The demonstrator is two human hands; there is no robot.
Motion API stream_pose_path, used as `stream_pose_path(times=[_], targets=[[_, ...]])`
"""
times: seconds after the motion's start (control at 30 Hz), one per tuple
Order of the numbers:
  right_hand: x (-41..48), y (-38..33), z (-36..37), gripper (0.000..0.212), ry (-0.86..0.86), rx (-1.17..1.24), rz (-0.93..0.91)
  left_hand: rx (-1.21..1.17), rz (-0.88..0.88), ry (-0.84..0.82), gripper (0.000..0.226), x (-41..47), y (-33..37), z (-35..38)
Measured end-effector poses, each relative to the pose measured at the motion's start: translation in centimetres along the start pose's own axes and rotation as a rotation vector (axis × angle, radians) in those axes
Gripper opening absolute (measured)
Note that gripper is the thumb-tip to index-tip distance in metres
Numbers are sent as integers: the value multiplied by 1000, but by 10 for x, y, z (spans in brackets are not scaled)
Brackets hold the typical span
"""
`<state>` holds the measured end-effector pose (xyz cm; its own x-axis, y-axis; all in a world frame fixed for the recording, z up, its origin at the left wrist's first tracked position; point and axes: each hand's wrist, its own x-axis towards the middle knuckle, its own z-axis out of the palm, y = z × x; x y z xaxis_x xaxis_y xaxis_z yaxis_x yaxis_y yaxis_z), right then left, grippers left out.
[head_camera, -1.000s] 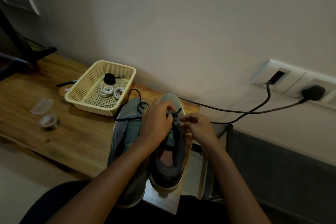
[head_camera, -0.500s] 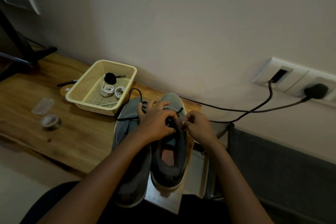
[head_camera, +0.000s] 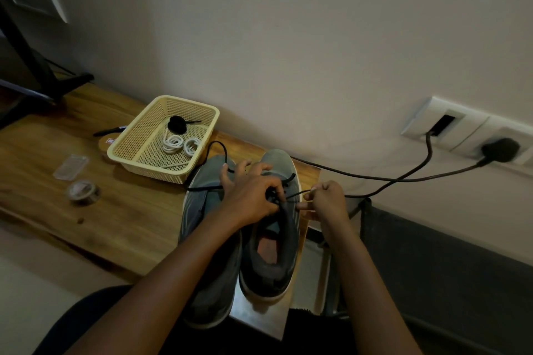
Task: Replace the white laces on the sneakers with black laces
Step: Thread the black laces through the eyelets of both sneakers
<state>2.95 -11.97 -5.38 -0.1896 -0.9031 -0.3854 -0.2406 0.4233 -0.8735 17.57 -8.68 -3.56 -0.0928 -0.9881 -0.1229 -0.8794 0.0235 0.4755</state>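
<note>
Two grey sneakers stand side by side at the right end of the wooden table (head_camera: 121,219), toes toward the wall. My left hand (head_camera: 252,194) lies over the lacing of the right sneaker (head_camera: 274,239) and pinches the black lace (head_camera: 297,194) at the eyelets. My right hand (head_camera: 327,200) grips the free end of that lace, pulled out to the right. The left sneaker (head_camera: 202,210) has a loose black lace looping off its toe. A cream basket (head_camera: 144,147) holds two coiled white laces (head_camera: 180,144) and a black lace bundle (head_camera: 176,124).
A roll of tape (head_camera: 83,192) and a small clear packet (head_camera: 70,166) lie on the table's left part. A pen (head_camera: 108,131) lies behind the basket. Black cables (head_camera: 403,179) run from wall sockets (head_camera: 467,130) past the table's right edge.
My right hand has drawn the black lace end outward to the right, away from the shoe. My left hand has stayed over the eyelets, its fingers spreading toward the toe.
</note>
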Motion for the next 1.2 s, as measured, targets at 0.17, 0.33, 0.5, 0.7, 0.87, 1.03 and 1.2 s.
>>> stream_pose_path(times=[0.17, 0.33, 0.5, 0.7, 0.87, 1.03, 1.2], targets=[[-3, -8, -1, 16, 17, 27, -67, -4, -17, 30, 13, 1, -1, 2], [-2, -21, -13, 17, 62, -334, -296, -49, 4, 128, 36, -6, -1, -2], [0, -22, -7, 17, -103, -658, -429, -821, -164, 373, 15, -40, 29, -6], [8, -11, -4, 22, -195, -815, -377, -1231, -499, 95, 30, -60, 74, 25], [5, -11, -8, 10, -283, -640, -418, -1395, -698, 70, 22, -42, 64, 19], [4, -13, -10, 26, -319, -579, -346, -1296, -598, 72, 31, -37, 70, 29], [1, -20, -16, 26, -402, -396, -201, -1307, -569, 71, 29, -34, 67, 30]])
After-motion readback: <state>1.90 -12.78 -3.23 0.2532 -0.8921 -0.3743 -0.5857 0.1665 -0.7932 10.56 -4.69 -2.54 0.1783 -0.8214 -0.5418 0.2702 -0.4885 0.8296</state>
